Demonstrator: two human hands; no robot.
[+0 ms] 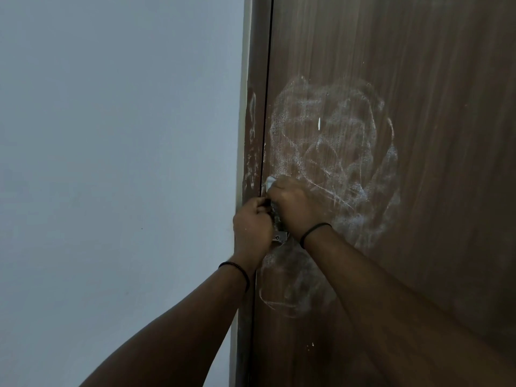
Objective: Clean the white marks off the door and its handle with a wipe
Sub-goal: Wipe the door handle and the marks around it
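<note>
My right hand (291, 203) clamps the wipe (270, 182) on top of the handle (279, 233), which runs down between my hands; my left hand (251, 219) grips its side. White marks (335, 141) lie above, right.

There is one view only, from a camera on the person's head. It faces forward, close up to a brown door (418, 135), with a pale wall (111, 135) filling the left half of the picture. Both forearms reach in from the bottom edge, and the left hand (251, 222) and right hand (293, 205) meet near the middle.
</note>
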